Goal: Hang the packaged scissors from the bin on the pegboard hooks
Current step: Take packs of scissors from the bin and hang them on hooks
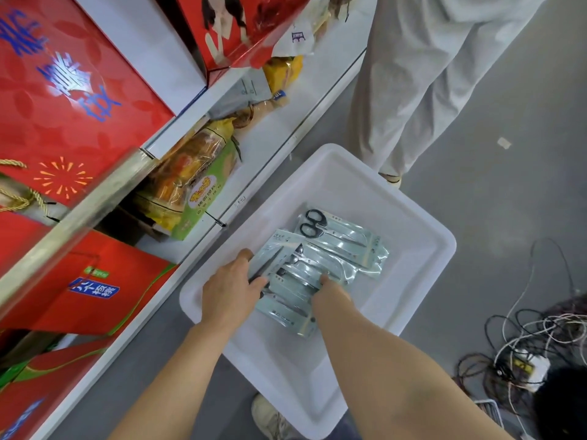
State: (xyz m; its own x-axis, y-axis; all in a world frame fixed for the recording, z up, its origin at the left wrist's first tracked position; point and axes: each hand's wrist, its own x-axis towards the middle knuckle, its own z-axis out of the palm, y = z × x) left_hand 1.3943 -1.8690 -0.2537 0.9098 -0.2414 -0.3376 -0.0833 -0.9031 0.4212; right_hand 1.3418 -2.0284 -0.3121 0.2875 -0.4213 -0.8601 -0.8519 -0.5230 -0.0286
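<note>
Both hands are in the bin (pixel 422 236), the left hand (pixel 230 290) pinching a scissors pack (pixel 286 274) mid-bin and the right hand (pixel 330 289) with fingers hidden (grip unclear), so hanging looks barely begun, no pegboard visible.

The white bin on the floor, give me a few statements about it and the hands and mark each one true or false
1. Both hands reach into the white bin. True: the left hand and the right hand are on the stack of scissors packages.
2. The bin stands on a shelf. False: it sits on the grey floor beside the shelving.
3. One package with black-handled scissors lies apart at the far side of the stack. True.
4. The bin is filled to the rim. False: only a few packages lie on its bottom.
5. A second person's legs stand beyond the bin. True.
</note>
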